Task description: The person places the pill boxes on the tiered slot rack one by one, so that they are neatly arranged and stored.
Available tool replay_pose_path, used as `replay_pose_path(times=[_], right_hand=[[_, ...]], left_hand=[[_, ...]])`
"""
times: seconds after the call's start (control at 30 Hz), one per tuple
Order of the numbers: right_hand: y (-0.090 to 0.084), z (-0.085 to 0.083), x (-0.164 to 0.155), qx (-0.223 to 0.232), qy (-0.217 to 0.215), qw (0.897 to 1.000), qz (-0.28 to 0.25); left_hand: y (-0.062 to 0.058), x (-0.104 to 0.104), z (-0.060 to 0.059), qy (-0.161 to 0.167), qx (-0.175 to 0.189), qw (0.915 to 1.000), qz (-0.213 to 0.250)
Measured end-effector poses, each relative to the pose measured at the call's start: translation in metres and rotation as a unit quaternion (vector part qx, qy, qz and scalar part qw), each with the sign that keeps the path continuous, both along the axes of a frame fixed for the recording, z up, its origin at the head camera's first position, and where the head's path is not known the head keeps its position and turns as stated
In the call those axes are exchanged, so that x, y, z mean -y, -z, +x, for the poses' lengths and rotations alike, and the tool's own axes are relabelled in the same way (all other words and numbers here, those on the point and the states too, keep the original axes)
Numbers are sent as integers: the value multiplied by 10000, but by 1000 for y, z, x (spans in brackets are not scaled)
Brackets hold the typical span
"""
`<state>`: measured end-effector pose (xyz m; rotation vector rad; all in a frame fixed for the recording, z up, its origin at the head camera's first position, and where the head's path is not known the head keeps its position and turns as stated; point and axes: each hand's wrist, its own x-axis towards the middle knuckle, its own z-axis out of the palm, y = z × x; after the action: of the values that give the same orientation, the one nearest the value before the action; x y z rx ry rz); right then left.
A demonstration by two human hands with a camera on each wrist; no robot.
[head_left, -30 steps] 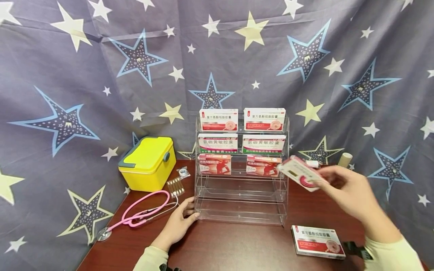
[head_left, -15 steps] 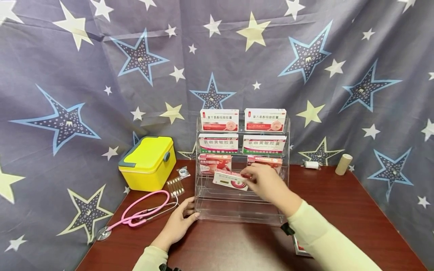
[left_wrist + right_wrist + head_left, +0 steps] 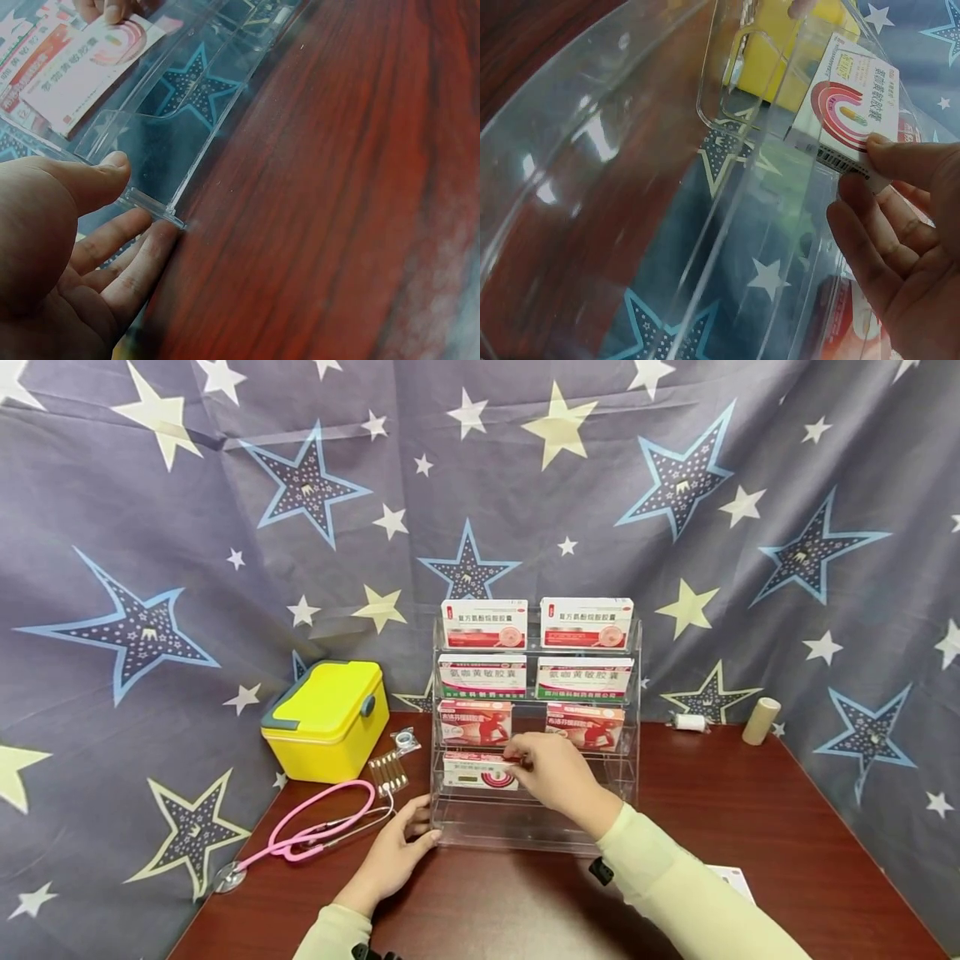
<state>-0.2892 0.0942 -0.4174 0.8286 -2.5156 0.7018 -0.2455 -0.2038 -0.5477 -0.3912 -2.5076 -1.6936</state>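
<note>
On the dark wooden bench [image 3: 480, 910] stands a clear rack [image 3: 633, 710] with stepped tiers, backed by a star-print cloth [image 3: 150, 527]. The right hand [image 3: 551, 772] pinches a white box [image 3: 478, 771] with red arcs by its right end, thumb on top and fingers beneath, and the box sits in the left half of the fourth tier down, upright and facing forward. The right wrist view shows the same box [image 3: 847, 97] seen through the clear wall, with the fingertips [image 3: 855, 187] on its barcode end. The left hand [image 3: 393, 856] rests relaxed against the rack's lower left corner, thumb [image 3: 101, 176] on the clear edge and fingers flat along the base, gripping nothing. Six more boxes fill the three upper tiers, two to each: red-and-white ones [image 3: 483, 624] on top, green-striped ones [image 3: 482, 677] below them, and red ones [image 3: 475, 722] on the third tier. Left of the rack lie a pink stethoscope [image 3: 315, 831], a strip of vials [image 3: 387, 771] and a yellow case [image 3: 327, 718]. Behind the rack to the right stand a tan roll [image 3: 761, 720] and a small white roll [image 3: 688, 722], well apart from the hands.
</note>
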Motion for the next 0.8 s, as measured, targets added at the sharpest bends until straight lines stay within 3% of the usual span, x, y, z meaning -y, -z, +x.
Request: replay_pose_path(times=[0.8], right_hand=[[13, -2, 10, 149, 84, 9999, -12]], left_hand=[[0, 1, -1, 82, -174, 9997, -136]])
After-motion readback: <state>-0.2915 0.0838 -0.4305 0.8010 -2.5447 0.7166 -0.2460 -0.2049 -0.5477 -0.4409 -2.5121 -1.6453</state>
